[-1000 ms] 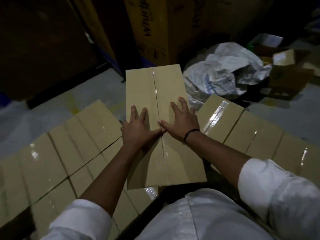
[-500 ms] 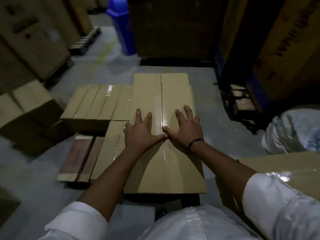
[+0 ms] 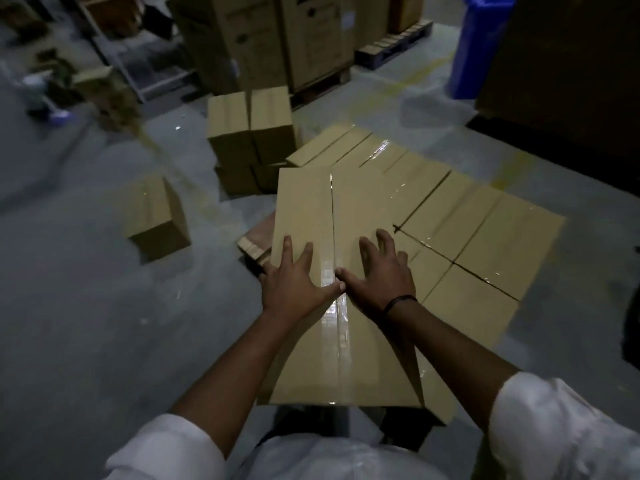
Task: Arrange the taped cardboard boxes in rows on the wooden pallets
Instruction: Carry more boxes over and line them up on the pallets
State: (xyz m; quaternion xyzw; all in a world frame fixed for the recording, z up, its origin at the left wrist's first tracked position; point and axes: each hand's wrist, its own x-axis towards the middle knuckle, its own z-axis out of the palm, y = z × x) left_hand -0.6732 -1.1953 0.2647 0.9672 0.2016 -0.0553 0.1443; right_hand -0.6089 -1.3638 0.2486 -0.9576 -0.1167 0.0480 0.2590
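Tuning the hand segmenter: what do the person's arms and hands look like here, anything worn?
No gloves: the left hand and right hand are bare. White shirt: the left sleeve and right sleeve end near the elbows, forearms uncovered. A thin dark wristband sits on the right wrist. The light is too dim to tell any rings.

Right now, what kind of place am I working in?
Most likely a warehouse or storeroom: taped cardboard boxes laid in rows on a wooden pallet, tall cartons standing behind them, and a grey floor that looks like concrete.
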